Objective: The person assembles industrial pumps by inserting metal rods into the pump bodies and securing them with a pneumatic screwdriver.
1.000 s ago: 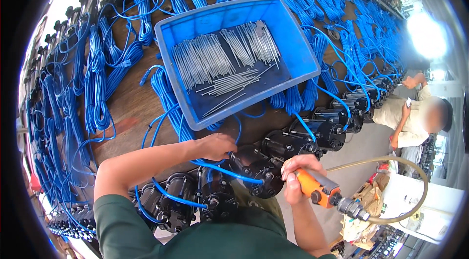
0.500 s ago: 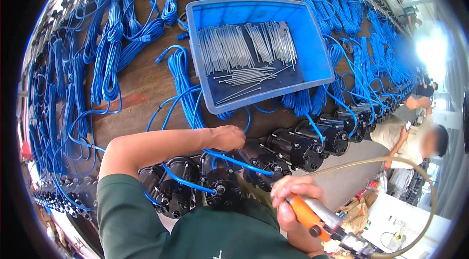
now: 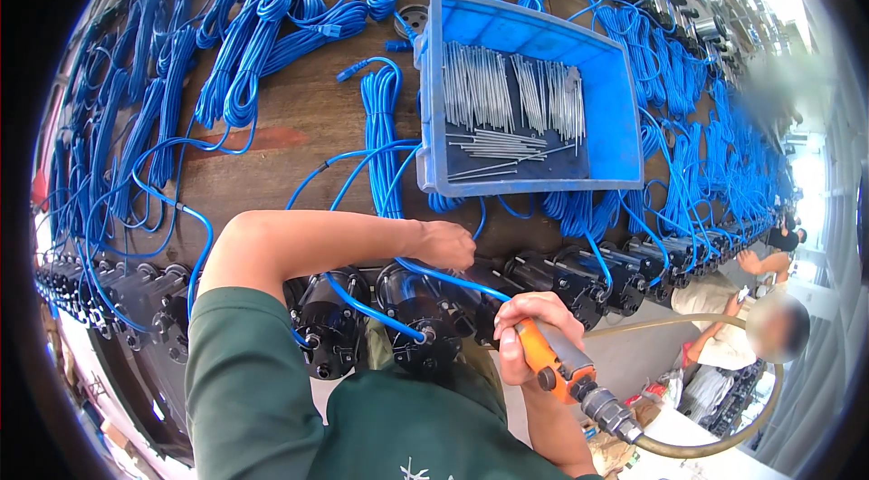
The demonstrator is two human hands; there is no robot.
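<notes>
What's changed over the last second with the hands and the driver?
The right hand has carried the orange air screwdriver down from the black motors toward the body, hose trailing right. The view has shifted, so the blue tray sits further right. The left hand stays on the motor row, and the right keeps its grip on the tool.

Tabletop: dark brown wood, one reddish streak. Cable coils: bright blue, in rows all over. Bin: blue plastic, dark floor; silver-grey metal pins in it. Motor housings: glossy black. Power tool: orange body, grey-black top, dull metal coupling, olive-tan hose. Sleeve: dark green.
</notes>
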